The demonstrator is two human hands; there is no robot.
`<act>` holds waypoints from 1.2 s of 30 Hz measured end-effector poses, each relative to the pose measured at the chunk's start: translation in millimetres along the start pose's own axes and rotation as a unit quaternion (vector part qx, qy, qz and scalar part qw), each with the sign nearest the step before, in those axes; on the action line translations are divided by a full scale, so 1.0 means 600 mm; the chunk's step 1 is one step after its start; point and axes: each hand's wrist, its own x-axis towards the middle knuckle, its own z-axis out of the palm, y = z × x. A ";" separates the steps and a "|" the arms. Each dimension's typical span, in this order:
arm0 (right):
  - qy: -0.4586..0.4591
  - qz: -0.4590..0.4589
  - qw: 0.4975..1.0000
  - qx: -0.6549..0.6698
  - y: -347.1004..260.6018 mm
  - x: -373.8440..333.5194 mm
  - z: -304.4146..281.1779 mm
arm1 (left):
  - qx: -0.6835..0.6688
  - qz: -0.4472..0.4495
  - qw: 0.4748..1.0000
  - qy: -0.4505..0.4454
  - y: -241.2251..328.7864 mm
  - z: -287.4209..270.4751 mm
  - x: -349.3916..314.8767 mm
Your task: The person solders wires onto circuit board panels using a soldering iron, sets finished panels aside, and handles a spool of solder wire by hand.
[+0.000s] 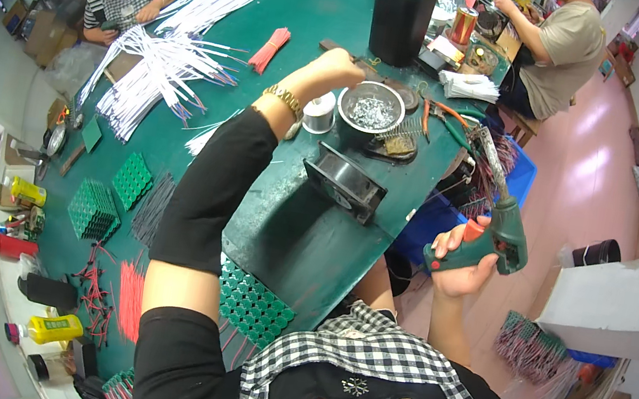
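In my right hand I grip a green pistol-shaped soldering gun with a red trigger, its metal front end pointing up over the table's right edge. My left hand is closed above the table, by the rim of a round metal bowl holding small silvery bits; whatever its fingers hold is hidden. Just below that hand stands a white spool of wire. A square black fan sits between my arms. Orange- and green-handled pliers lie right of the bowl.
A black bin stands beyond the bowl. Bundles of white wires and a red bundle lie to the left. Green round-patterned boards are close to my body. A blue crate stands right. Two people sit across the table.
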 end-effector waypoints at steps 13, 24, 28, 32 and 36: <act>0.110 0.290 0.949 0.060 0.132 0.250 -0.174 | 0.142 0.107 0.968 0.176 -0.067 -0.051 -0.202; 0.035 0.397 0.914 -0.068 0.212 0.338 -0.161 | 0.190 -0.025 0.979 0.064 -0.158 -0.022 -0.381; 0.074 0.287 0.892 -0.343 0.222 0.337 -0.168 | 0.162 -0.054 0.982 0.083 -0.195 -0.032 -0.450; -0.029 0.170 0.655 -0.735 0.176 0.356 -0.198 | 0.137 -0.041 0.985 0.101 -0.215 -0.072 -0.534; -0.022 0.093 0.605 -0.790 0.153 0.361 -0.217 | 0.108 -0.030 0.950 0.291 -0.268 -0.105 -0.636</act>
